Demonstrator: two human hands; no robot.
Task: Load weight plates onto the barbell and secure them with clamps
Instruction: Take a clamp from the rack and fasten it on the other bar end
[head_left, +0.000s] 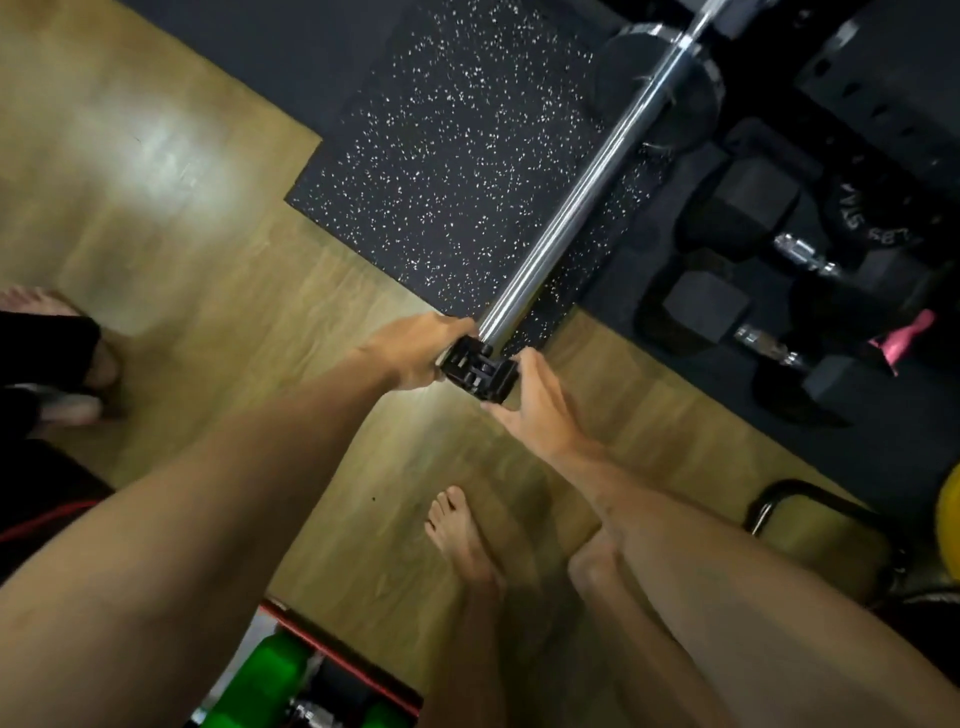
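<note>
A chrome barbell sleeve (582, 197) runs from the upper right down to the middle of the view. A black weight plate (623, 73) sits far up the sleeve near the collar. A black clamp (475, 370) is at the sleeve's near end. My left hand (415, 351) grips the clamp from the left. My right hand (535, 402) holds its right side, fingers curled around it. Whether the clamp's lever is locked I cannot tell.
A black speckled rubber mat (457, 156) lies on the wooden floor (182, 218). Black hex dumbbells (748, 291) and a plate lie at right beside a rack. Green dumbbells (280, 670) are at the bottom. My bare foot (462, 535) stands below; another person's foot (72, 374) is at left.
</note>
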